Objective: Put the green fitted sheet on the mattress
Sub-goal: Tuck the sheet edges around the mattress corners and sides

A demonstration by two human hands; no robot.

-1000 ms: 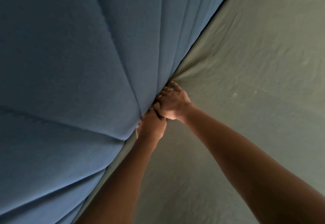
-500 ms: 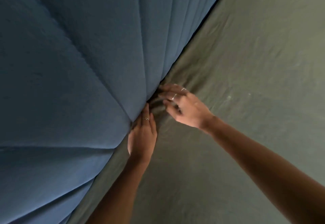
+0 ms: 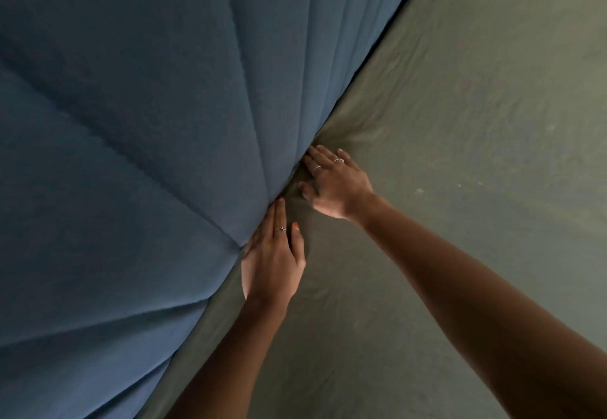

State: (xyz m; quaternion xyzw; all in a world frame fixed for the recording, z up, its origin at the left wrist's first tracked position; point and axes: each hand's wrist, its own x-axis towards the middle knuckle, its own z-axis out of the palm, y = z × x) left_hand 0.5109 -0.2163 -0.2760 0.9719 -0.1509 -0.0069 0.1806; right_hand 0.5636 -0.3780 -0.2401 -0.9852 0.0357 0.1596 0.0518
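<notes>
Right hand (image 3: 338, 185) has flattened onto the lightly wrinkled green fitted sheet (image 3: 460, 155).

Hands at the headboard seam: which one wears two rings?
The right hand, farther up the seam on the green fitted sheet; the left hand shows one ring.

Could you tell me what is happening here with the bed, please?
A person is fitting a green cotton fitted sheet on a mattress beside a blue padded headboard. The left hand and right hand lie flat with straight fingers on the sheet, at the seam where it meets the headboard.
</notes>
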